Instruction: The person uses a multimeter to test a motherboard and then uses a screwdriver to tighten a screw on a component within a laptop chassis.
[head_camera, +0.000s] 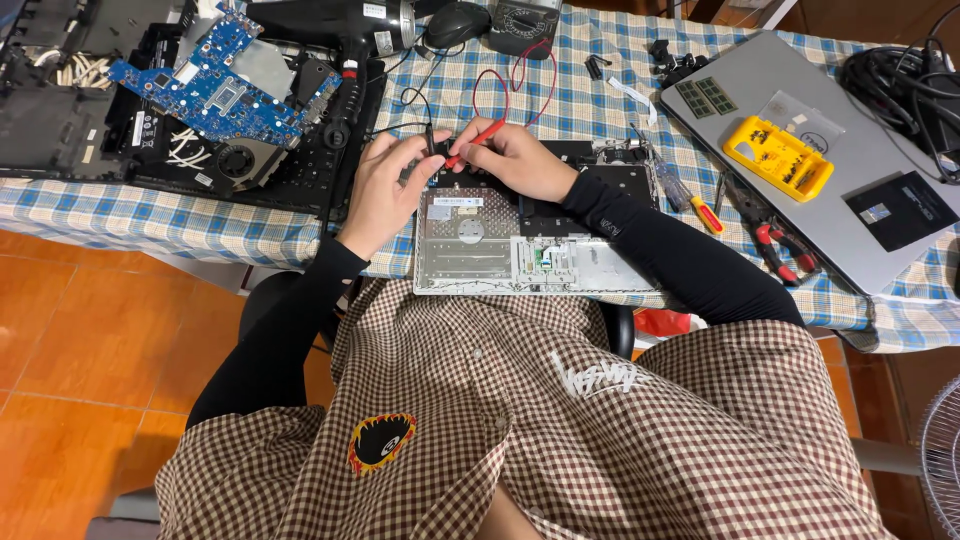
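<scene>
Left hand (385, 185) grips the black probe (432, 140), right hand (515, 155) the red probe (472, 145), tips meeting between them

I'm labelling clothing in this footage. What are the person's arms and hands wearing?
Both arms are covered by long, close-fitting black sleeves ending at the wrists. The right sleeve bears a small pale mark near the forearm; the left sleeve looks plain. The left hand and right hand are bare: no gloves, rings or watch visible.
</scene>
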